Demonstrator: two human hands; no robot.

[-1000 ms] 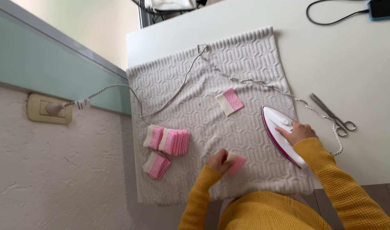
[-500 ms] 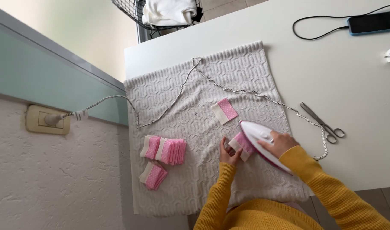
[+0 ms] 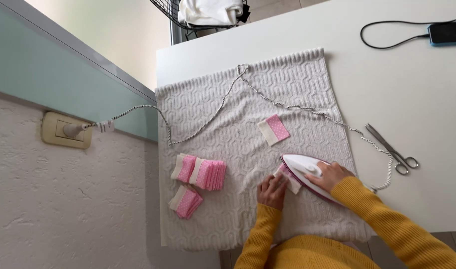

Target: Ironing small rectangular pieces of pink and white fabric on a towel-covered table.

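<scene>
Pink-and-white steam iron [image 3: 307,174] sits nose-forward on a grey knitted cloth with a raised pattern [image 3: 248,149], gripped around its handle by the right hand [image 3: 331,175], whose fingers wrap the grip firmly. Just beside its tip, the left hand [image 3: 273,190] presses flat with fingers spread onto a small pink dotted fabric piece with a cream edge [image 3: 289,180], which lies partly under the iron's tip. Another such fabric piece [image 3: 273,129] lies alone farther up the cloth (well apart from the iron). To the left sit two stacks of folded pink pieces [image 3: 198,173] [image 3: 186,201]. The iron's braided cord [image 3: 208,119] loops across the cloth to a wall socket [image 3: 66,130]. Steel scissors [image 3: 393,150] rest on the white worktop [image 3: 412,99], near the cloth's right edge.
</scene>
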